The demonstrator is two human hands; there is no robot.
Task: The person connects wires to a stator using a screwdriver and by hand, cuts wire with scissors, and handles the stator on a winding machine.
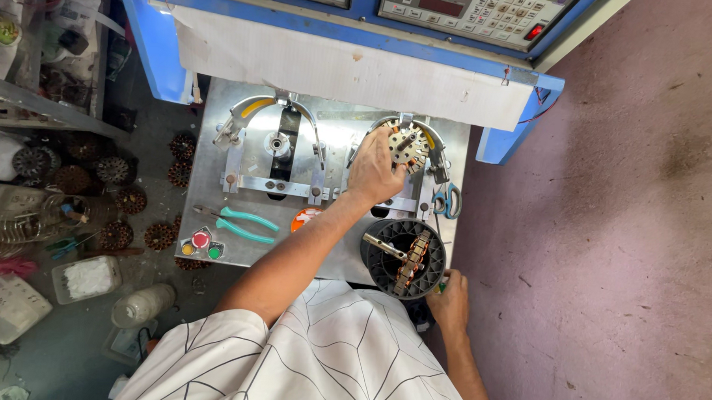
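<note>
My left hand reaches forward and grips a round toothed stator core seated in the right winding station of a metal machine plate. My right hand rests low at the plate's near right corner, next to a black round plastic holder that carries a wound core with copper wire and a metal shaft. The fingers of the right hand pinch a small greenish item; what it is cannot be told. The left winding station stands with nothing mounted on it.
Teal-handled pliers and coloured push buttons lie on the plate's near left. Blue-handled scissors sit at its right edge. Several wound cores, jars and plastic containers crowd the left floor. A blue control panel rises behind.
</note>
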